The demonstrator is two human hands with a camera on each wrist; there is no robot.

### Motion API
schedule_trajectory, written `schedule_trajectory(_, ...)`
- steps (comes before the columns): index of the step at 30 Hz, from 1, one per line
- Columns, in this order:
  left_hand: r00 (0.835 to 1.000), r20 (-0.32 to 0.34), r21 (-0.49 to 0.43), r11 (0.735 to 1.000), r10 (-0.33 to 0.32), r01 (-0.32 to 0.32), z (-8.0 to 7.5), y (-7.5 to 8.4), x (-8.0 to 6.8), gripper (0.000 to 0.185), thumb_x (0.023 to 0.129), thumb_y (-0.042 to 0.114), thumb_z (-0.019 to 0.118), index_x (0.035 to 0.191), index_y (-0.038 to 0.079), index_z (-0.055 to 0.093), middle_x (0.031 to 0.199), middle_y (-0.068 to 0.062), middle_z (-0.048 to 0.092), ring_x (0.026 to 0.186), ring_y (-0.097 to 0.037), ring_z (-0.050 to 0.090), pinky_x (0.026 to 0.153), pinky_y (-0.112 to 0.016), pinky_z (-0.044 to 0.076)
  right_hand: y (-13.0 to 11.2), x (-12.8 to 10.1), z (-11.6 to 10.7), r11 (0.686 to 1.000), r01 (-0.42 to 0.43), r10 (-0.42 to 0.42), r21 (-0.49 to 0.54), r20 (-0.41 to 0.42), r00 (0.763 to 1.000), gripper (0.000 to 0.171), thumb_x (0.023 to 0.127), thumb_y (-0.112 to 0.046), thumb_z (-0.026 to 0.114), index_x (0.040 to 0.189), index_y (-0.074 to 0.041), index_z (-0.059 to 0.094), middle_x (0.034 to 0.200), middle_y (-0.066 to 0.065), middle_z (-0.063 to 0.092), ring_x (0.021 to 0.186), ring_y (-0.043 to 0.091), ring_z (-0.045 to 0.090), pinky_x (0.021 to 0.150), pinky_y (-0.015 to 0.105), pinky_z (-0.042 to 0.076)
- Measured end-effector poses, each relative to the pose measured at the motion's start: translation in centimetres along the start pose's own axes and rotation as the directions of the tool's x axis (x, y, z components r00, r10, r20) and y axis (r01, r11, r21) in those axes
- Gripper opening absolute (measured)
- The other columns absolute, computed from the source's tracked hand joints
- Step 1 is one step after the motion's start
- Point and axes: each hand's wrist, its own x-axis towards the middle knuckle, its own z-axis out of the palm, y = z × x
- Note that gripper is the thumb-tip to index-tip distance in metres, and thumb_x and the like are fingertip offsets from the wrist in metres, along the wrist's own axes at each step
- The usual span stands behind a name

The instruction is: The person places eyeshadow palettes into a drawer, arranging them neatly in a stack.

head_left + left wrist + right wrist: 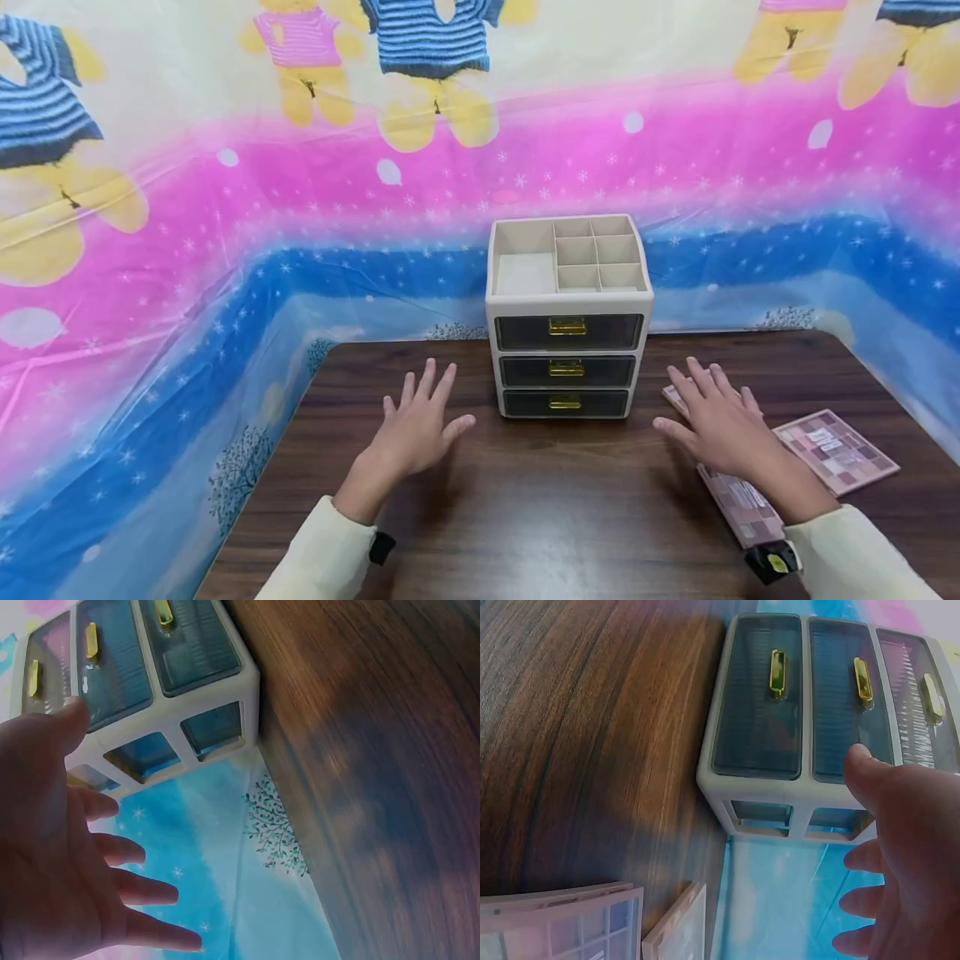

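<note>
A cream drawer organizer stands at the back of the table, with three dark see-through drawers, gold handles and a divided top tray. All its drawers are closed. To its left, my left hand hovers over the wood with fingers spread, holding nothing. My right hand is spread in the same way at the organizer's right, above some flat pinkish eyeshadow palettes, which it partly covers. In both wrist views the organizer lies beyond the fingers, and no contact shows.
Another palette lies farther right on the brown wooden table. A printed cloth with bears and snowflakes hangs behind and along the sides. Dark bands sit at both sleeve cuffs.
</note>
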Motion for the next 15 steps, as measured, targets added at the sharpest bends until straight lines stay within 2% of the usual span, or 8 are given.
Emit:
schedule_trajectory(3, 0.999, -0.024, -0.044, 0.999, 0.025, -0.026, -0.1, 0.1, 0.2, 0.081, 0.102, 0.053, 0.054, 0.165, 0.02, 0.016, 0.172, -0.016, 0.01, 0.155, -0.048, 0.016, 0.112, -0.077, 0.023, -0.3, 0.0, -0.1, 1.0, 0.012, -0.013, -0.007, -0.046, 0.999, 0.088, 0.097, -0.063, 0.055, 0.159, -0.003, 0.032, 0.165, 0.03, 0.019, 0.149, 0.057, 0.019, 0.108, 0.082, 0.016)
schedule_trajectory(5, 0.997, -0.068, -0.083, 0.995, 0.043, -0.049, -0.3, 0.3, 0.4, 0.078, 0.102, 0.048, 0.057, 0.164, 0.018, 0.021, 0.17, -0.017, 0.017, 0.154, -0.044, 0.023, 0.114, -0.071, 0.029, -0.7, 0.1, -0.2, 1.0, 0.021, -0.022, -0.008, -0.113, 0.993, 0.081, 0.098, -0.055, 0.061, 0.155, -0.002, 0.038, 0.162, 0.031, 0.026, 0.145, 0.056, 0.028, 0.107, 0.08, 0.023)
schedule_trajectory(7, 0.989, -0.137, -0.126, 0.989, 0.059, -0.076, -0.5, 0.5, 0.6, 0.073, 0.102, 0.042, 0.06, 0.162, 0.015, 0.028, 0.167, -0.017, 0.028, 0.152, -0.04, 0.033, 0.114, -0.064, 0.036, -1.2, 0.2, -0.2, 0.999, 0.038, -0.037, 0.001, -0.224, 0.974, 0.071, 0.096, -0.043, 0.068, 0.148, 0.0, 0.048, 0.154, 0.032, 0.038, 0.137, 0.055, 0.04, 0.104, 0.077, 0.031)
schedule_trajectory(8, 0.982, -0.176, -0.148, 0.985, 0.067, -0.094, -0.7, 0.6, 0.8, 0.07, 0.102, 0.039, 0.061, 0.161, 0.014, 0.032, 0.165, -0.016, 0.033, 0.15, -0.038, 0.037, 0.114, -0.061, 0.038, -1.5, 0.3, -0.2, 0.999, 0.051, -0.046, 0.007, -0.289, 0.956, 0.065, 0.095, -0.037, 0.07, 0.144, 0.001, 0.052, 0.149, 0.031, 0.044, 0.132, 0.053, 0.045, 0.101, 0.075, 0.036)
schedule_trajectory(10, 0.967, -0.245, -0.198, 0.972, 0.075, -0.125, -1.1, 1.1, 1.1, 0.064, 0.102, 0.035, 0.062, 0.158, 0.014, 0.038, 0.16, -0.015, 0.042, 0.146, -0.034, 0.044, 0.114, -0.054, 0.041, -2.1, 0.5, -0.3, 0.995, 0.094, -0.077, 0.019, -0.432, 0.899, 0.054, 0.09, -0.027, 0.074, 0.134, 0.002, 0.06, 0.134, 0.029, 0.054, 0.119, 0.05, 0.055, 0.093, 0.07, 0.043)
schedule_trajectory(13, 0.943, -0.325, -0.28, 0.945, 0.07, -0.167, -1.8, 1.9, 1.9, 0.058, 0.103, 0.031, 0.062, 0.155, 0.015, 0.043, 0.154, -0.012, 0.049, 0.141, -0.031, 0.049, 0.113, -0.052, 0.043, -3.2, 1.0, -0.7, 0.982, 0.189, -0.136, 0.022, -0.612, 0.779, 0.042, 0.083, -0.013, 0.077, 0.12, 0.003, 0.067, 0.116, 0.025, 0.061, 0.105, 0.044, 0.06, 0.085, 0.062, 0.048)
schedule_trajectory(15, 0.93, -0.362, -0.344, 0.919, 0.058, -0.191, -2.3, 2.5, 2.5, 0.055, 0.103, 0.03, 0.061, 0.154, 0.015, 0.045, 0.153, -0.012, 0.051, 0.14, -0.031, 0.051, 0.113, -0.053, 0.042, -4.0, 1.4, -1.0, 0.967, 0.256, -0.184, 0.002, -0.688, 0.702, 0.037, 0.08, -0.007, 0.077, 0.115, 0.004, 0.069, 0.108, 0.023, 0.062, 0.099, 0.041, 0.061, 0.083, 0.059, 0.049)
